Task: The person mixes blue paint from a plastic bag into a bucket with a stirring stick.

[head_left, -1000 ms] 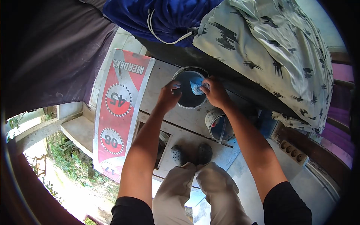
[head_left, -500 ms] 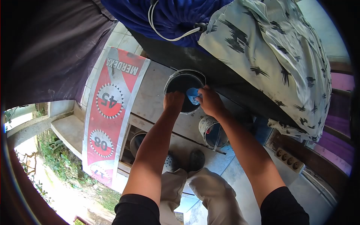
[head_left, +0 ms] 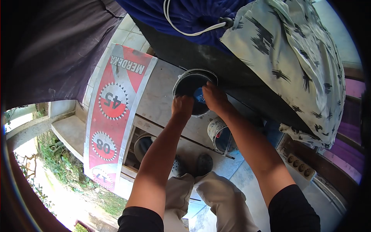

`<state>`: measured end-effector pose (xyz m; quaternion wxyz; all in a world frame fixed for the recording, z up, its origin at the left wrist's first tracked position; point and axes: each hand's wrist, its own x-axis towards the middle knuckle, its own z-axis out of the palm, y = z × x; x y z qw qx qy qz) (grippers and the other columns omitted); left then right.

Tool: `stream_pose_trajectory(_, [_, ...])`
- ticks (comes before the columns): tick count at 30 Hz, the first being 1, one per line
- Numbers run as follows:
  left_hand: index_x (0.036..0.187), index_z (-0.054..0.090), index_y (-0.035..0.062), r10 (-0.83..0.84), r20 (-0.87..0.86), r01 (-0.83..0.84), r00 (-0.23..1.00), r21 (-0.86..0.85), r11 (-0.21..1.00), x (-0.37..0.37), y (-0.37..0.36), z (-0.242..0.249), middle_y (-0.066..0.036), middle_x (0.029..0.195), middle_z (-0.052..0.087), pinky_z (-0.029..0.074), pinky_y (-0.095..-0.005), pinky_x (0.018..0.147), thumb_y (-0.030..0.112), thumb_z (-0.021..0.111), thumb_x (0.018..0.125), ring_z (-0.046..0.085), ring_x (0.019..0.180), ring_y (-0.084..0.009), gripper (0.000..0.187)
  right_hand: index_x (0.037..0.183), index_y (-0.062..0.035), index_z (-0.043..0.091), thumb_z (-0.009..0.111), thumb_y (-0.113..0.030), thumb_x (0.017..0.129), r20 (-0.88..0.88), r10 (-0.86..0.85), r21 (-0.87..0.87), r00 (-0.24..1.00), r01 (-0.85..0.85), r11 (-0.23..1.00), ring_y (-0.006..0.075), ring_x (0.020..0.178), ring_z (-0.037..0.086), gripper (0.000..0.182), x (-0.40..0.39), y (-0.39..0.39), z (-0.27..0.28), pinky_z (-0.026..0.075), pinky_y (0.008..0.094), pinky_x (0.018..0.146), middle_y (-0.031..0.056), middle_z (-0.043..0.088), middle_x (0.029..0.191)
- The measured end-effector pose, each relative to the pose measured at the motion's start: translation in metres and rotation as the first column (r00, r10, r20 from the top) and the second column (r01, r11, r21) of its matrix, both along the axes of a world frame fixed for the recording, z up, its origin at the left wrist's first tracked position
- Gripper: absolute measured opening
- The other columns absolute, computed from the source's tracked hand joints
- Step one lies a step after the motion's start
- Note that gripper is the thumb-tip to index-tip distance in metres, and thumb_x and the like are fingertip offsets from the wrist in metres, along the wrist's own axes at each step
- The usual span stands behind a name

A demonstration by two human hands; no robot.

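Observation:
A dark bucket with a pale, stained rim stands on the boards in front of me. My left hand is closed over its near left rim. Inside the bucket, low in its mouth, a small blue plastic cup is partly hidden by my right hand, whose fingers are closed on it. The dark bottom of the bucket is too dim to make out. Close to my right forearm is a second, smaller stained bucket with a wire handle and something red in it.
A red and white banner hangs at the left. A round dark container sits below my left forearm. Blue cloth and white patterned fabric lie beyond the bucket. A socket strip is at the right, and my dark shoes are underneath.
The blue cup has gone lower and deeper into the bucket, with my right hand tipped over it. My left hand stays on the rim. The whole view has shifted slightly.

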<state>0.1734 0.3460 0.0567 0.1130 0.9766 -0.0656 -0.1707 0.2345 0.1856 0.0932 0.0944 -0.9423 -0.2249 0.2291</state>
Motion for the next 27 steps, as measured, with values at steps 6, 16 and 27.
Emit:
stream_pose_trajectory(6, [0.083, 0.078, 0.0072, 0.125, 0.127, -0.112, 0.984, -0.102, 0.988, -0.010, -0.002, -0.017, -0.018, 0.094, 0.074, 0.057, -0.0454, 0.089, 0.011, 0.064, 0.083, 0.071, 0.099, -0.0369, 0.014, 0.091, -0.0003, 0.073, 0.072, 0.004, 0.078, 0.003, 0.011, -0.009, 1.000, -0.011, 1.000, 0.0351, 0.107, 0.069, 0.014, 0.006, 0.007, -0.004, 0.059, 0.0401, 0.088, 0.0205, 0.068, 0.111])
stream_pose_trajectory(16, [0.087, 0.078, 0.0067, 0.155, 0.070, -0.143, 0.985, -0.156, 0.977, -0.009, 0.000, -0.021, -0.018, 0.101, 0.073, 0.053, -0.0436, 0.096, 0.011, 0.063, 0.082, 0.066, 0.106, -0.0357, 0.016, 0.098, -0.0011, 0.071, 0.065, 0.001, 0.087, 0.018, 0.012, -0.007, 1.000, -0.012, 1.000, 0.0362, 0.109, 0.067, 0.013, -0.008, 0.001, -0.022, 0.058, 0.0408, 0.090, 0.0217, 0.065, 0.117])
stream_pose_trajectory(27, [0.084, 0.078, 0.0066, 0.101, 0.079, -0.091, 0.992, -0.124, 0.988, -0.009, 0.002, -0.009, -0.021, 0.097, 0.073, 0.053, -0.0455, 0.095, 0.007, 0.066, 0.082, 0.068, 0.102, -0.0388, 0.011, 0.099, -0.0006, 0.061, 0.068, -0.012, 0.094, 0.036, -0.314, 0.338, 0.949, 0.284, 0.897, 0.0395, 0.094, 0.067, 0.014, -0.050, -0.014, -0.011, 0.057, 0.0473, 0.080, 0.0186, 0.059, 0.107])
